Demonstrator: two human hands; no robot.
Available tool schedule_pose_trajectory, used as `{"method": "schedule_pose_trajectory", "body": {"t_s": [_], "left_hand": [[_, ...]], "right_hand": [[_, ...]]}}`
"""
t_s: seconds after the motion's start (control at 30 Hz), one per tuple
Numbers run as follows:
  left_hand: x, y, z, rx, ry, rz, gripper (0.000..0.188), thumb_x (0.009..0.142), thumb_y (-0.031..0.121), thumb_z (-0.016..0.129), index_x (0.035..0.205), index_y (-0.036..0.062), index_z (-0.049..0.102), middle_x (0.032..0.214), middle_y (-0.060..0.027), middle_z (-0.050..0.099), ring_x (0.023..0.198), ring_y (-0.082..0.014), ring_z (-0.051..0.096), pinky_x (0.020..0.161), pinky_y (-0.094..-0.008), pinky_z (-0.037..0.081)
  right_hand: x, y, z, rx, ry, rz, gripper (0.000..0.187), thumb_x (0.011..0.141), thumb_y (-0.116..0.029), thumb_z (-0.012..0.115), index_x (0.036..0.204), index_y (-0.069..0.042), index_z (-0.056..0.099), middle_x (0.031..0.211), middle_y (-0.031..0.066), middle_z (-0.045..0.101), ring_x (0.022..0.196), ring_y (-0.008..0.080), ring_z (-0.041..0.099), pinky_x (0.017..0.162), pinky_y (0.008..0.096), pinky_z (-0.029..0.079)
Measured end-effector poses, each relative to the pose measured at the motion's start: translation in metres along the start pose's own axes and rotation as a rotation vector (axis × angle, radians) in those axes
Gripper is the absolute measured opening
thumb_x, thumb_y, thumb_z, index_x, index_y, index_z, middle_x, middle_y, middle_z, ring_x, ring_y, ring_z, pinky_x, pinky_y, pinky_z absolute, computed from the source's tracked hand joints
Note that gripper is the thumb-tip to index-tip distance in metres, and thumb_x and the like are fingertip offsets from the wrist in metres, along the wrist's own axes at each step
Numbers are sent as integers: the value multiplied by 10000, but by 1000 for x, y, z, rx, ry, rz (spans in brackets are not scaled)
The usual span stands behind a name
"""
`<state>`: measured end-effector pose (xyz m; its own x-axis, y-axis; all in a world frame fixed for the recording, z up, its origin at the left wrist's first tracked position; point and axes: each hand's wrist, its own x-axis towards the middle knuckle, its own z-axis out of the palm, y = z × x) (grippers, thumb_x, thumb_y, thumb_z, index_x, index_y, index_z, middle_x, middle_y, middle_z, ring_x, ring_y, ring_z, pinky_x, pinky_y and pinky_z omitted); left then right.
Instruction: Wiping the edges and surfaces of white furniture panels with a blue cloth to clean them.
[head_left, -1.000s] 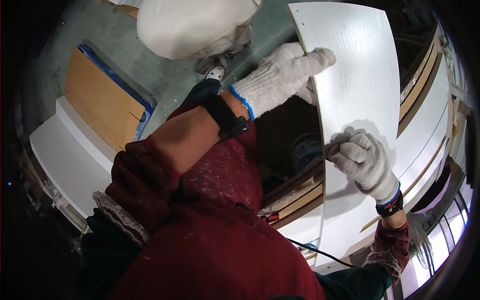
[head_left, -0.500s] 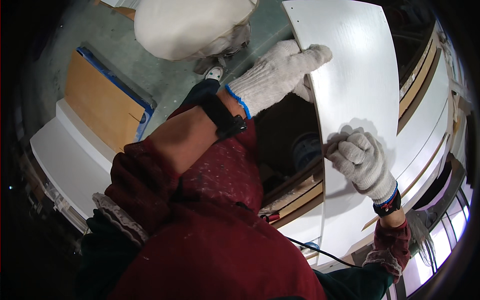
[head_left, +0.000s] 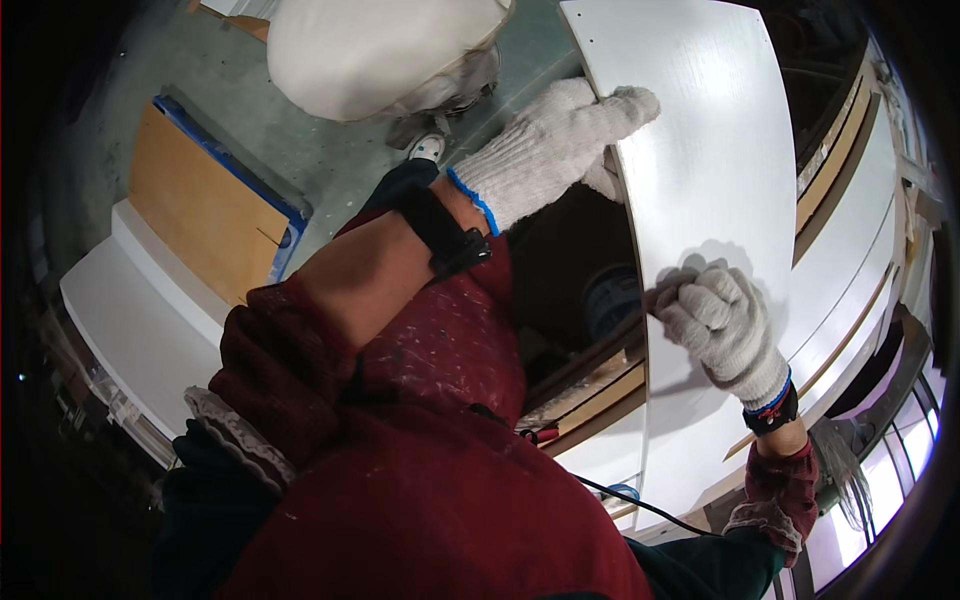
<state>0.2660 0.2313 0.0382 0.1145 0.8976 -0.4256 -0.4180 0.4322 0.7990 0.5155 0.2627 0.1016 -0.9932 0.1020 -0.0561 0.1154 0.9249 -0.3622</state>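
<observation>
A long white panel point(head_left: 700, 170) with small holes at its far end lies in front of me, slightly to my right. My left hand point(head_left: 575, 135), in a pale knitted glove with a blue cuff, is closed on the panel's left edge, fingers above and below it. Lower down, my right hand point(head_left: 722, 325) wears a matching glove. It is curled over the panel's surface near the left edge, its fingers bent in. Something small and brownish shows at its fingertips, too shadowed to name. The shadow of this hand falls on the white surface.
More boards point(head_left: 845, 240) are stacked beneath and to the right. On the left, a tan board point(head_left: 205, 195) leans over a blue-edged piece, beside white panels point(head_left: 140, 300). A large white-covered rounded object point(head_left: 385, 55) stands ahead. A black cable point(head_left: 650, 508) runs by my waist.
The white panel and both gloved hands have shifted very slightly left. My grip on the edge and the curl of my right hand look the same.
</observation>
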Motion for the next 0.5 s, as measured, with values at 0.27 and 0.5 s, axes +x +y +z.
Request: {"method": "schedule_pose_trajectory", "body": {"t_s": [0.27,0.5], "left_hand": [[11,-21,-1,-172,-28,91,506,935,393,579,1022,-105,582,903,-158,673,821,-234,697,729,-298,568],[6,-11,-2,-65,-4,26,488,946,371,565,1054,-104,571,931,-156,666,846,-234,689,746,-347,583]], "right_hand": [[8,7,5,124,102,165,387,573,-93,715,944,-125,608,961,-1,556,798,190,569,634,330,479],[5,0,0,-81,67,52,381,597,-110,706,965,-168,623,932,4,542,784,218,545,625,335,477]]}}
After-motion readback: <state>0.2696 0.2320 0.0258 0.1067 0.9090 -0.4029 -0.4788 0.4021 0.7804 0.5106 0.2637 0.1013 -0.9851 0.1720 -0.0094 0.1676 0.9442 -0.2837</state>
